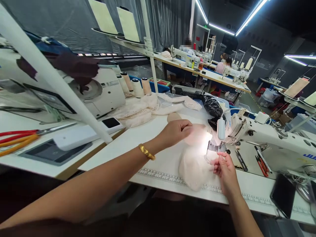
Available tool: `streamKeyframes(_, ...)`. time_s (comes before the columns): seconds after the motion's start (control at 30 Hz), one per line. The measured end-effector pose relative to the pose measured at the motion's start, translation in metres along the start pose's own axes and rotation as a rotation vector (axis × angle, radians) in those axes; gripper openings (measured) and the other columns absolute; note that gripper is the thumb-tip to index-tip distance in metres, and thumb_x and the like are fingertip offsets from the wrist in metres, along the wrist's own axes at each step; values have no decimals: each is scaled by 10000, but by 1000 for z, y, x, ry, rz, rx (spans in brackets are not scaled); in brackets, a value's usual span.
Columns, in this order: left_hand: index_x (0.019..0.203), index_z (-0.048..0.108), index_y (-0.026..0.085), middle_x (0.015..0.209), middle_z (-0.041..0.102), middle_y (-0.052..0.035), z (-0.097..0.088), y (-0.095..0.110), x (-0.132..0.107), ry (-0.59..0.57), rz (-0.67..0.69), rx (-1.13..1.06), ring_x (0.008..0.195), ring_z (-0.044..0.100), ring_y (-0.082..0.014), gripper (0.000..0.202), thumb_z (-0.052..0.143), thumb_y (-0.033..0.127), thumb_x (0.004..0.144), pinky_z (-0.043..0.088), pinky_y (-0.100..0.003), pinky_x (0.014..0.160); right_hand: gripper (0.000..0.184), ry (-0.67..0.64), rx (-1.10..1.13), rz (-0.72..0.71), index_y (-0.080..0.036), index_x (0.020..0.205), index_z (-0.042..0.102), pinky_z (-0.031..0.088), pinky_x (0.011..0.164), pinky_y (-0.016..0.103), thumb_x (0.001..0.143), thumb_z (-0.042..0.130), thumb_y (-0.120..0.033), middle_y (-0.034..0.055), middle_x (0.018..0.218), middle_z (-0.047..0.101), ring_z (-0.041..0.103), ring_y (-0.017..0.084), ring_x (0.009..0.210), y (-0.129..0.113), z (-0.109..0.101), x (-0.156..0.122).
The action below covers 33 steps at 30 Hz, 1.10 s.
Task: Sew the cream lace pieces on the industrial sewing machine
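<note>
My left hand [176, 131], a gold bracelet at its wrist, is closed with thumb and fingers pinched at the edge of a pale pink fabric piece [195, 134]. Nearer to me, a cream rounded cup-like fabric piece [194, 171] lies on the white sewing table [158, 158]. My right hand [224, 168] is just in front of the needle area of a sewing machine [247, 130], thumb and forefinger pinched together. What they hold is too small to make out. A lit lamp [221, 128] shines brightly on the fabric beside the needle plate [214, 147].
Thread snips [241, 160], red pens [261, 166] and a dark phone [283, 195] lie to the right. A printed ruler [160, 175] runs along the front edge. Cream fabric [135, 112] is heaped behind left; a white post [56, 72] crosses the left side. People sit at machines beyond.
</note>
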State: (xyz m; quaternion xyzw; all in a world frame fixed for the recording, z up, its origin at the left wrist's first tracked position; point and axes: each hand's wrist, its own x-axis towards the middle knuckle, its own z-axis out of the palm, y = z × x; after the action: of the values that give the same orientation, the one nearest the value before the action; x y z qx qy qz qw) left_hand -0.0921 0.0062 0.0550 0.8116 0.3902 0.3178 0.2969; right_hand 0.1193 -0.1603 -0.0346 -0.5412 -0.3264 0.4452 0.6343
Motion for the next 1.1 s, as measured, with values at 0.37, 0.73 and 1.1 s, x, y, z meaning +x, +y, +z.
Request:
streamKeyframes(0.37,844,662,191,738,661,9,21,25,-66,-298,20,97,682,579,-181,171,542,304,889,381,-283,654,516,-53,-295,-196,-247,1292,554,537,746,307,884,783,-465,8,890,708,667,178,803,-19,6,-22)
streamKeyframes(0.73,846,606,208,743,597,38,16,23,-7,-749,268,-50,670,559,-162,107,693,232,787,363,-232,554,365,-56,-875,-1105,-294,1335,578,581,712,331,1012,592,-126,22,933,764,715,178,772,-48,8,-24)
streamKeyframes(1.1,773,526,200,789,629,-10,33,-4,-17,-293,956,517,731,547,-201,252,755,171,874,415,-343,688,262,-319,-1269,-1403,-196,1213,633,492,666,285,1034,489,-68,42,902,757,663,159,755,-22,-22,43)
